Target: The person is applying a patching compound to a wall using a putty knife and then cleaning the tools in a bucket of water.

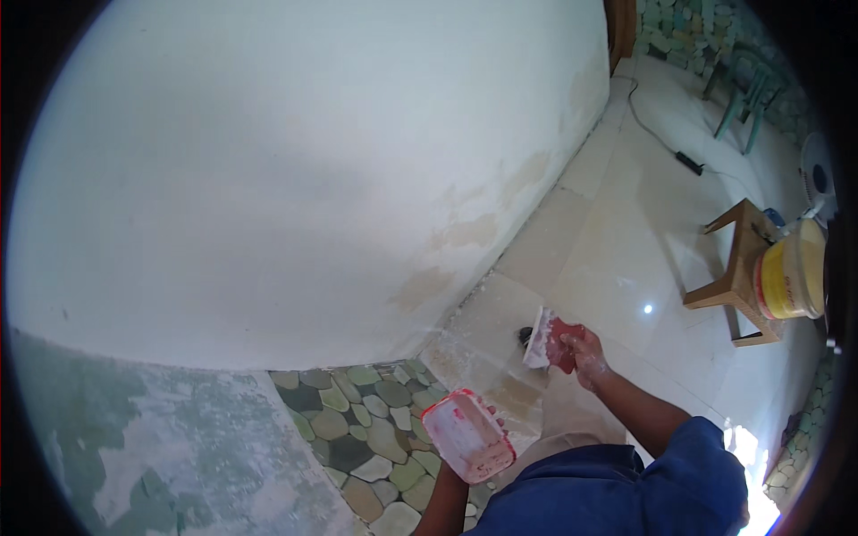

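Note:
My right hand (587,355) is closed around the red handle of a putty knife (559,345), held over the tiled floor. White putty coats the knife's wide blade edge. From below and the side, my left hand (495,418) grips a shallow plastic tub (456,429) with a red rim. Whitish paste smears its inside, with thicker lumps at the near end; most of that hand is hidden beneath it. In front of me stands a white wall (268,179) with damp-looking beige patches (424,286) along its lower edge.
Pebble-patterned tiles (384,438) adjoin a patchy green-white surface (197,447) at lower left. On the right, a brown plastic stool (735,268) stands by a yellow bucket (791,272). Farther off lie a black power strip (689,163) with its cord, a green chair (746,98) and a fan (817,170).

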`<action>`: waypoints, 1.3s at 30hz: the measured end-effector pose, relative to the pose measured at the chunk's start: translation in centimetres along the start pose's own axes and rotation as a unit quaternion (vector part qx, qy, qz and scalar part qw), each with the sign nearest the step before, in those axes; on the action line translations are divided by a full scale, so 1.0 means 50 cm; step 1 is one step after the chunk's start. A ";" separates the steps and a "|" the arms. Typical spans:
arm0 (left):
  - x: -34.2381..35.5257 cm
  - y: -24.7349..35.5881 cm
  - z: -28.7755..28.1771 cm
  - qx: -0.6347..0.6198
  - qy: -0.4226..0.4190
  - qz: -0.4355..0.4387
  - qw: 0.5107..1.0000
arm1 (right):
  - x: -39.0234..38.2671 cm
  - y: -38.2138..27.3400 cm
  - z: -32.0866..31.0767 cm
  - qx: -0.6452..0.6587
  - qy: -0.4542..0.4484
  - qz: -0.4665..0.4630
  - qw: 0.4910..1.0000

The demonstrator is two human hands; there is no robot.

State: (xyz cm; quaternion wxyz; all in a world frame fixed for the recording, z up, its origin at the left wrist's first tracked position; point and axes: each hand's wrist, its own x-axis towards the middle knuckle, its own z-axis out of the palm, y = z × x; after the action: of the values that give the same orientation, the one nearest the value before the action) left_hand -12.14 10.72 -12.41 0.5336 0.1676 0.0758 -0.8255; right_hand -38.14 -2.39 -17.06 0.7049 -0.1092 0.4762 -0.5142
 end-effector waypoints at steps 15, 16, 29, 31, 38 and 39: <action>-0.264 -0.364 0.003 0.018 -0.082 0.261 0.962 | -0.353 -0.179 -0.082 -0.010 -0.213 0.169 0.962; -0.264 -0.382 -0.002 0.027 -0.091 0.266 0.959 | -0.370 -0.198 -0.088 -0.010 -0.232 0.171 0.958; -0.016 -0.765 0.140 0.004 -0.088 0.256 0.963 | -0.440 -0.558 -0.604 -0.082 -0.110 0.000 0.991; 0.028 -0.818 0.170 0.002 -0.035 0.258 0.966 | -0.426 -0.599 -0.702 -0.040 -0.036 0.068 0.996; 0.081 -0.939 0.301 0.033 -0.044 0.200 0.978 | -0.452 -0.657 -0.782 0.014 -0.021 0.069 0.997; 0.084 -0.944 0.303 0.033 -0.029 0.194 0.980 | -0.462 -0.664 -0.769 0.020 -0.028 0.063 0.997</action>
State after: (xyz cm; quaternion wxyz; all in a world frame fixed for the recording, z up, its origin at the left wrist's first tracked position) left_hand -59.48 22.32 -2.34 0.6797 0.1730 -0.0009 -0.7128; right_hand -89.31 14.82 -2.88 0.7511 -0.0789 0.4516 -0.4750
